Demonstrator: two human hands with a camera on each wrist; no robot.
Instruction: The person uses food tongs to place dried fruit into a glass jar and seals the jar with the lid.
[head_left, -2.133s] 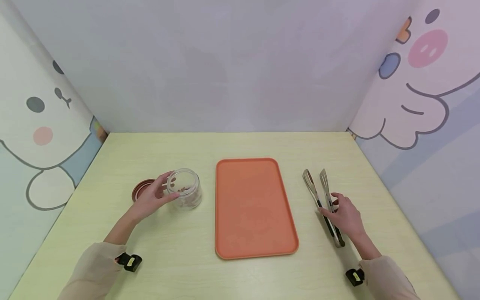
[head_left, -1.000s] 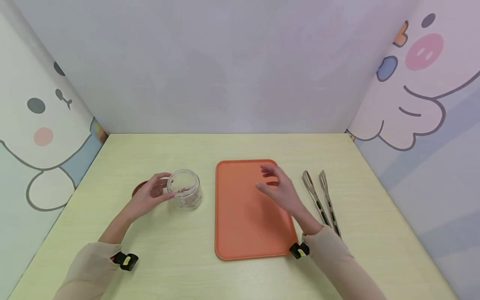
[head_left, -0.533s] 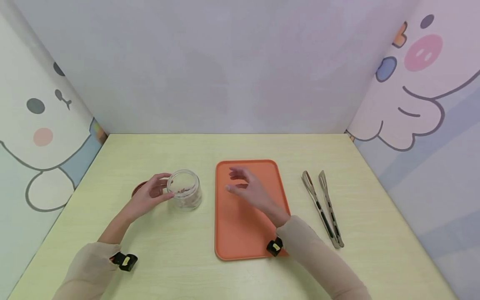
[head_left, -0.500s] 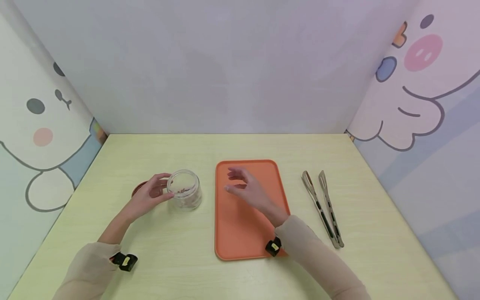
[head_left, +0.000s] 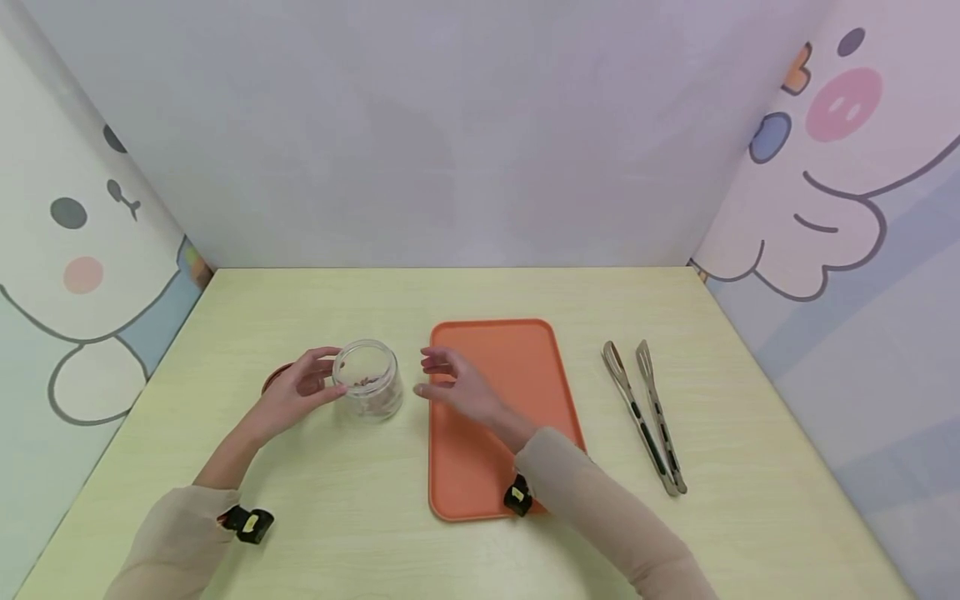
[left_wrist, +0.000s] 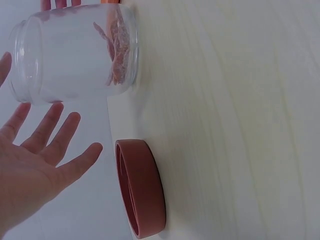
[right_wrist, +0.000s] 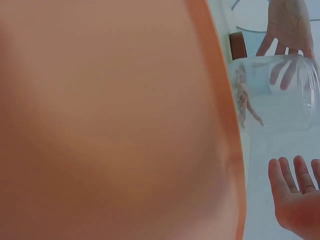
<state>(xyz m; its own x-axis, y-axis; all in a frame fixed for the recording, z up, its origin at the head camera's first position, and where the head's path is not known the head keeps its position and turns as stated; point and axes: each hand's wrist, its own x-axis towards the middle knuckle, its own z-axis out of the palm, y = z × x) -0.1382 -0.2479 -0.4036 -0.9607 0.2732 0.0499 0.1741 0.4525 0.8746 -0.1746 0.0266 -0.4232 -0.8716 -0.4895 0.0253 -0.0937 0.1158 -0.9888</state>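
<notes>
The fingers of the left hand are spread and loose beside an uncapped glass jar, gripping nothing; whether their tips touch the glass, I cannot tell. The jar stands upright between the two hands, reddish pieces lying at its bottom. The right hand is likewise released, its fingers parted and facing the jar from the other side, just apart from it. Close below the left fingers, partly covered by that hand from above, a reddish-brown lid lies hollow side up on the table. Under the right hand and forearm spreads an orange tray. Farther to the right of those fingers, past the tray, rest metal tongs, arms parted. Beyond everything rises a pale wall.
</notes>
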